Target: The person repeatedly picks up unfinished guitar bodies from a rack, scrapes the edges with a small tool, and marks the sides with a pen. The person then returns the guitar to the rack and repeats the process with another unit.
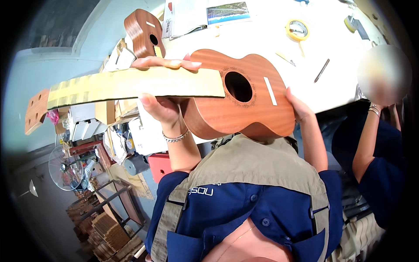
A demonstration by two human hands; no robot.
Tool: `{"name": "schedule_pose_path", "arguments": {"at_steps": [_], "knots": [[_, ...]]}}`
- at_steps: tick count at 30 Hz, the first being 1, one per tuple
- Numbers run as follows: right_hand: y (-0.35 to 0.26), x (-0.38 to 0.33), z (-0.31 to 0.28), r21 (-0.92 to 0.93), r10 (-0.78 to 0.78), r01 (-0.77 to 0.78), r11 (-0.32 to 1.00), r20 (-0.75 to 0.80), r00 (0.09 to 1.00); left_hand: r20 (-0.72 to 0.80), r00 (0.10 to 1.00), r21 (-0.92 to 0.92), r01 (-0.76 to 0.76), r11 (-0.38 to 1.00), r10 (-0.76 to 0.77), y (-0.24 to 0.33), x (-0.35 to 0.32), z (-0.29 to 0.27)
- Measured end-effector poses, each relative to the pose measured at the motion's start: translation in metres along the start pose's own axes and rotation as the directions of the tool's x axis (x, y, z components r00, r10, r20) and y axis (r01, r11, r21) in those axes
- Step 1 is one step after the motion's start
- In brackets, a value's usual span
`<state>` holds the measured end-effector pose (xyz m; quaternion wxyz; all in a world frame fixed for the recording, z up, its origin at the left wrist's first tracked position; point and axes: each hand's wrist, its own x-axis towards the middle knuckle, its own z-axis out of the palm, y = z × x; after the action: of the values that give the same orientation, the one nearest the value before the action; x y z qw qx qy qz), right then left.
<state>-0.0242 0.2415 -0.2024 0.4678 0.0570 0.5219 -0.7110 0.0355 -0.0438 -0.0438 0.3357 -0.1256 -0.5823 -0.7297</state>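
Note:
A brown wooden ukulele without strings is held up in front of my chest, its top facing me. Pale yellow masking tape covers its fretboard, and a white strip lies where the bridge would sit. My left hand is wrapped round the neck close to the body, fingers over the far edge and thumb at the near edge. At the instrument's lower end my right hand grips the rim; most of its fingers are hidden behind the body. The bare headstock points left.
On the white table lie a roll of yellow tape, a dark pen-like tool and papers. Another ukulele stands at the back left. A co-worker's arm is at the right, a fan at the left.

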Motion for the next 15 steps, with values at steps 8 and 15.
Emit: {"name": "schedule_pose_path", "arguments": {"at_steps": [8,15], "knots": [[0.024,0.022,-0.005,-0.285,-0.369,0.359,0.889,0.023,0.929,-0.061,0.973,0.19,0.23,0.955,-0.222,0.014,-0.005,-0.011],[0.041,0.027,-0.002,-0.465,-0.635,0.545,0.698,-0.05,0.771,-0.266,0.928,0.152,0.306,0.94,-0.26,0.01,-0.028,-0.023]]}}
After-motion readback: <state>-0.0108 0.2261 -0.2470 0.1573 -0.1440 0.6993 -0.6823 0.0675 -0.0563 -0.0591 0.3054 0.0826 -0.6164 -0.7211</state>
